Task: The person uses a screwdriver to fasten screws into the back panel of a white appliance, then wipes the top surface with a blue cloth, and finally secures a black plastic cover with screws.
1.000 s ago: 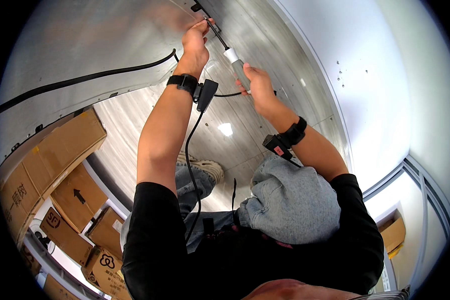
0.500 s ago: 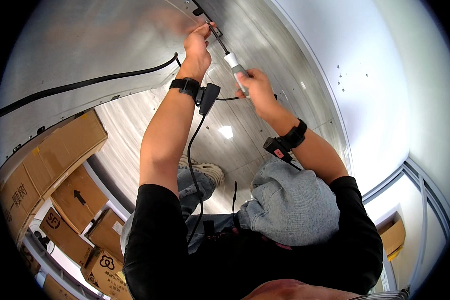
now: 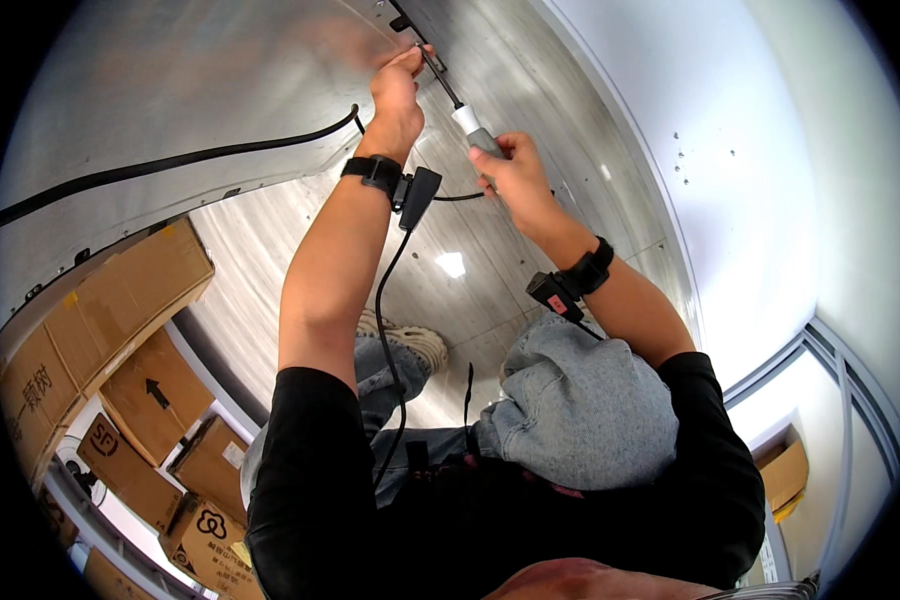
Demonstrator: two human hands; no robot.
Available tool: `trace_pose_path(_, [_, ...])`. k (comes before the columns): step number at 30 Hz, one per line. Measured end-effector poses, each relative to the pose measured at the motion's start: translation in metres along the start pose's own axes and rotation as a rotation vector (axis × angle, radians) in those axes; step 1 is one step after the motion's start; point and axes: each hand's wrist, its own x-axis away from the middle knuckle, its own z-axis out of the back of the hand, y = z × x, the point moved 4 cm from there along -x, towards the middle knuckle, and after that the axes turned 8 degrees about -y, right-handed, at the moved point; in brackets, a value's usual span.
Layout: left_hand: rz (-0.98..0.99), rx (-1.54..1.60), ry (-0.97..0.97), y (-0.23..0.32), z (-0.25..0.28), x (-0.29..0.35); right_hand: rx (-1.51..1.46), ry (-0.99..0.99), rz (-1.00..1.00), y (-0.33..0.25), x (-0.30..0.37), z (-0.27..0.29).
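A screwdriver (image 3: 468,122) with a grey and white handle and a long dark shaft is in my right hand (image 3: 517,180). The fingers and thumb wrap round the handle. Its shaft slants up and left to the lower corner of a large metal panel (image 3: 220,90). There my left hand (image 3: 398,95) is closed, fingertips pinched together beside the shaft's tip. Whatever they pinch, a screw or the tip itself, is too small and hidden to make out. A small dark bracket (image 3: 437,62) sits at the panel's edge close to those fingers.
A thick black cable (image 3: 185,157) runs from the panel across the left. Cardboard boxes (image 3: 155,390) are stacked at the lower left. A white curved surface (image 3: 740,200) rises on the right. Black straps with small devices (image 3: 420,195) and cords sit on both wrists, above the wood-look floor (image 3: 270,240).
My right hand has turned slightly on the screwdriver's handle and shifted a little. The left hand stays at the shaft's tip, almost unmoved.
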Motion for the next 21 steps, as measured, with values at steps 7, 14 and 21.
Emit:
trace_pose_path(7, [0.001, 0.053, 0.015, 0.003, -0.004, 0.003, 0.173, 0.028, 0.103, 0.003, -0.009, -0.001])
trace_pose_path(14, [0.009, 0.026, 0.002, 0.0, -0.001, 0.0, 0.144, 0.0, 0.066, 0.009, -0.013, 0.003])
trace_pose_path(21, [0.006, -0.009, 0.005, 0.0, -0.002, 0.002, 0.193, -0.027, 0.107, 0.001, -0.016, 0.0])
